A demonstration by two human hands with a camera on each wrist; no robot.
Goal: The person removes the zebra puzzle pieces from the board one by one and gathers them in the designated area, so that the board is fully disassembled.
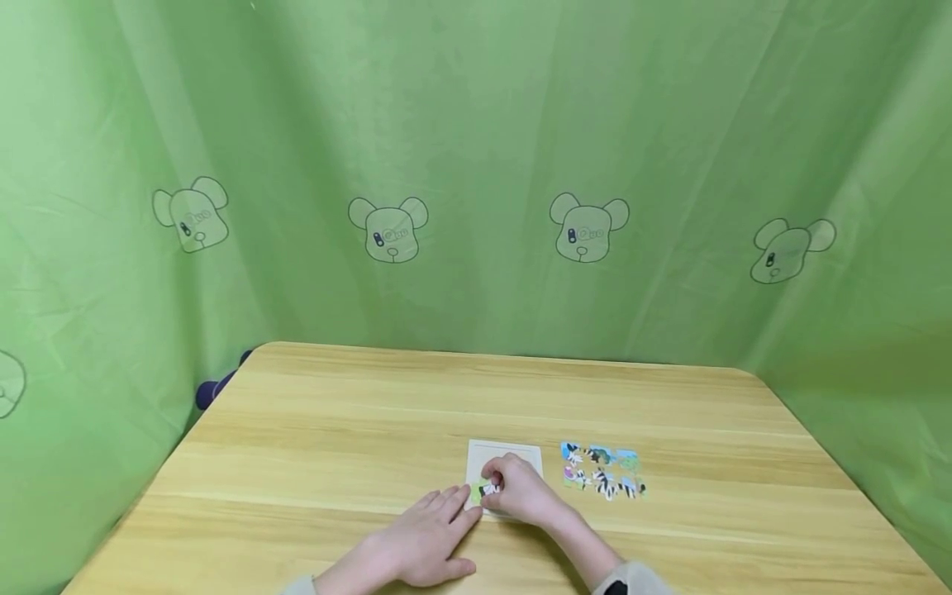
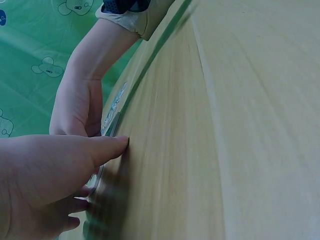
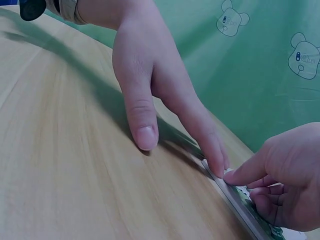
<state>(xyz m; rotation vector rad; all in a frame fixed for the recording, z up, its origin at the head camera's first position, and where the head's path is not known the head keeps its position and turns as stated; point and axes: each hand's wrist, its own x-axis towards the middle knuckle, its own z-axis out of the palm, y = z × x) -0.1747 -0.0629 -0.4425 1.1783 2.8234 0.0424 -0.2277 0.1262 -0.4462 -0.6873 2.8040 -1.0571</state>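
A square white puzzle tray (image 1: 506,447) lies on the table near its front, with green and black-and-white puzzle pieces (image 1: 478,492) at its lower left. My right hand (image 1: 521,494) is over the tray, its thumb and curled index finger pinching a puzzle piece there; the hand partly hides it. My left hand (image 1: 427,533) lies with fingers extended, the fingertips touching the tray's left edge. In the right wrist view, the left hand (image 3: 160,80) holds down the tray's rim (image 3: 227,195) beside the right thumb (image 3: 245,170).
Right of the tray lies a group of loose printed puzzle pieces (image 1: 604,471) with zebra stripes, blue and green. All sit on a wood-grain table (image 1: 335,421). A green curtain (image 1: 476,124) with bear-head drawings surrounds the table. A dark purple object (image 1: 208,394) shows past the left edge.
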